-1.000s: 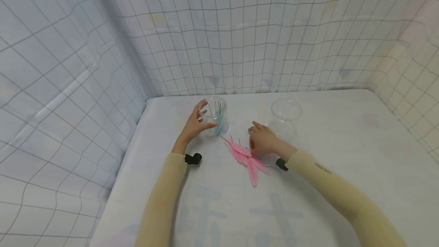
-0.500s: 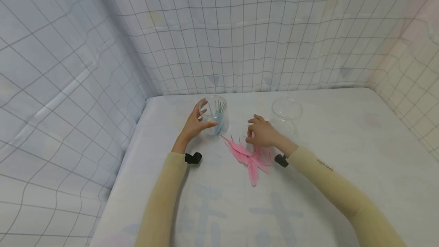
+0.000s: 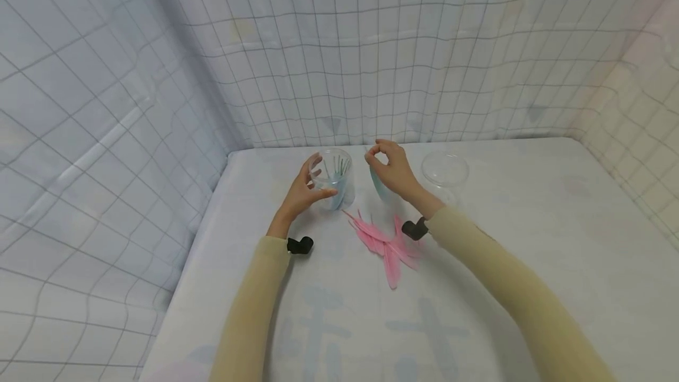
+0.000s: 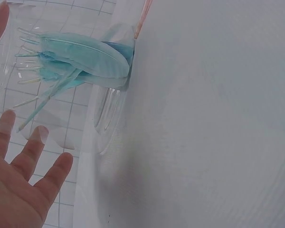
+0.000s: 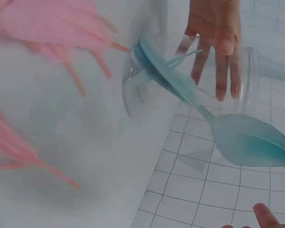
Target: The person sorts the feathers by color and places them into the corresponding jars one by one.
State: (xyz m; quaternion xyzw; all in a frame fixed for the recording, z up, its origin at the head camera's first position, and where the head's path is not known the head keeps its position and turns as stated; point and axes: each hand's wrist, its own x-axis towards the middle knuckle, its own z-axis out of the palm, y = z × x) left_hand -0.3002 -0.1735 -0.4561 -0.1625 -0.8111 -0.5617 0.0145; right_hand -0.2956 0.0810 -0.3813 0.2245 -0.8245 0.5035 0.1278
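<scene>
My left hand is curled round the side of a clear plastic cup standing on the table. Inside the cup, several blue-green feathers stand with their quills upward. To the right of the cup, my right hand pinches a single blue-green feather between thumb and forefinger, above the tabletop. In the right wrist view that feather appears close to the cup, with only some fingertips showing at the lower right corner. Several pink feathers lie in a loose pile in front of the cup.
Another clear plastic cup stands to the right, behind my right forearm. The table has a pale cloth. Grid-patterned fabric hangs along the back and sides.
My right hand has risen from the pink feathers and moved back and slightly left toward the cup, lifting a blue-green feather. My left hand and its cup have stayed in place.
</scene>
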